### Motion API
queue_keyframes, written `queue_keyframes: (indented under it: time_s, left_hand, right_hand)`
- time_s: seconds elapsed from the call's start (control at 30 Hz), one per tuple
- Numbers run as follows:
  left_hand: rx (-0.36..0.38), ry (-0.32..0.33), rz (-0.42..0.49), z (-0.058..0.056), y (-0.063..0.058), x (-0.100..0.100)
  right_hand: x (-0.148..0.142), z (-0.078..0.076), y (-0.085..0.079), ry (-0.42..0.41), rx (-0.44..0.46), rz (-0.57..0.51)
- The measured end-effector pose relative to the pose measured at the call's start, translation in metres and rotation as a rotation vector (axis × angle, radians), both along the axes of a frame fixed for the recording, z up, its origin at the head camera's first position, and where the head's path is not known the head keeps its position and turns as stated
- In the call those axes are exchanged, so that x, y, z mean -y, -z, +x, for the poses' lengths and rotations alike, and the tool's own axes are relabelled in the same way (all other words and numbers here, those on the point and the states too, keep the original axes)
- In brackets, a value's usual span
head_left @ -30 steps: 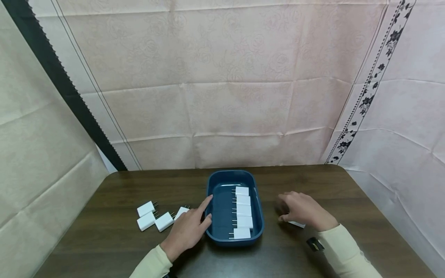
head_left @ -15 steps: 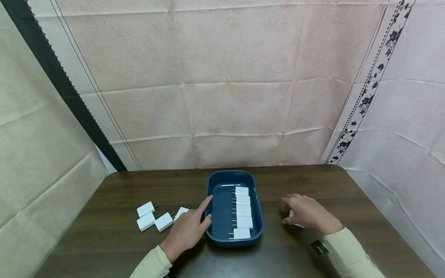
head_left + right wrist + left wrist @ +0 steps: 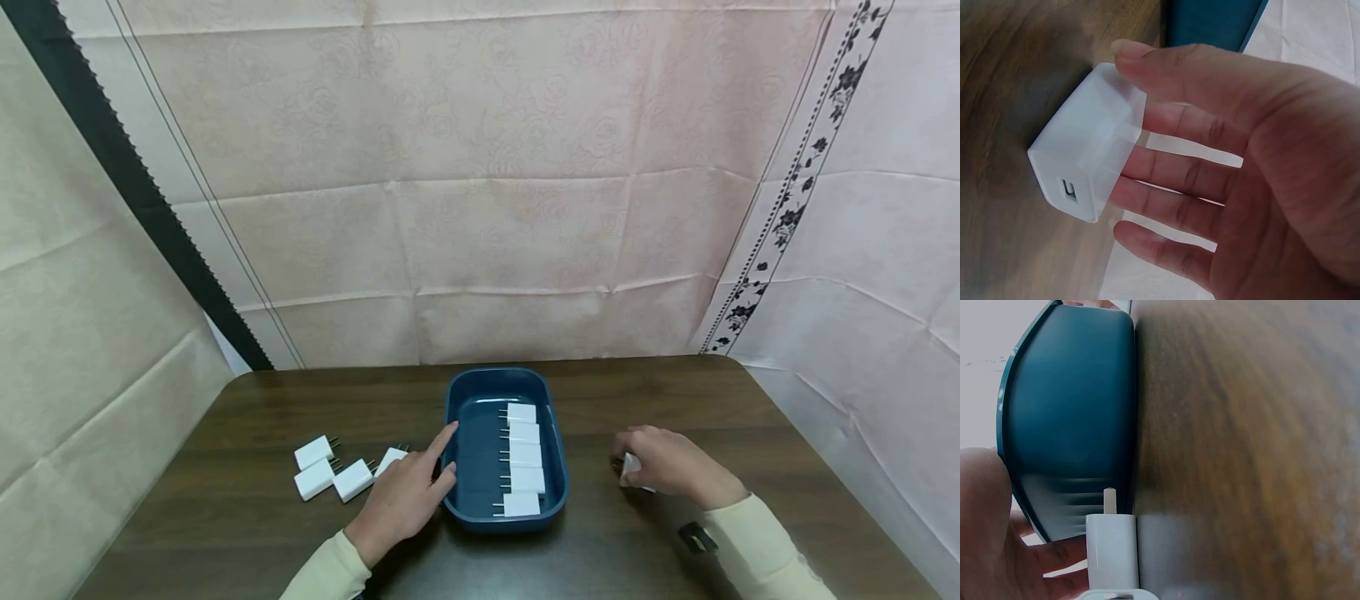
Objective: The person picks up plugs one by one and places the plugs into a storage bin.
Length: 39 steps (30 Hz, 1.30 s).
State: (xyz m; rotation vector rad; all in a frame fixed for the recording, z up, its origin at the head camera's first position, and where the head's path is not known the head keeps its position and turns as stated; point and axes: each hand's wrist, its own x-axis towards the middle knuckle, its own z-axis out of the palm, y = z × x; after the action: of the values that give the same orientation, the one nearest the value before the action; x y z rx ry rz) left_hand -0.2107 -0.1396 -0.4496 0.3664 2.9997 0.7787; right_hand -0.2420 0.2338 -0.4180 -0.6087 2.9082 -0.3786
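My right hand [image 3: 678, 467] pinches a white USB wall charger [image 3: 1079, 140] between thumb and fingertips, to the right of the blue tray [image 3: 474, 475]. In the right wrist view the charger's USB port faces the camera, and its body is tilted close over the wood. My left hand [image 3: 405, 500] rests at the tray's left rim, index finger and thumb stretched over the edge. Inside the tray, along its right side, several white chargers [image 3: 525, 454] lie in a column, prongs pointing left. A loose charger [image 3: 1112, 550] lies beside the left hand.
Several more white chargers [image 3: 314, 479] lie on the brown wooden table [image 3: 225, 533], left of the tray. Pale cloth [image 3: 510, 233] hangs behind the table's back edge and along both sides. A small black device [image 3: 697, 537] sits at the right wrist.
My right hand has drawn slightly right and toward me; the charger in it has tipped up and shows more between thumb and fingers. The left hand and tray stay put.
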Motion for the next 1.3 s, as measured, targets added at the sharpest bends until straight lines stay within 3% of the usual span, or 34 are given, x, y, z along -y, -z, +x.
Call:
queue_keyframes:
  time_s: [0.57,0.93,1.3]
  left_hand:
    - [-0.013,-0.004,-0.004,-0.0004,0.0019,0.0000]
    - [0.002,-0.005,0.001,-0.0009,0.0020,0.0000]
    - [-0.007,-0.003,0.001,0.0000,0.0018,-0.0001]
  right_hand:
    - [-0.0032,0.0005,0.0024,0.023,0.028,0.039]
    - [-0.0055,-0.0013,0.0063,-0.047,-0.018,0.017]
    - [-0.0044,-0.0030,0.0049,-0.025,-0.012,0.009]
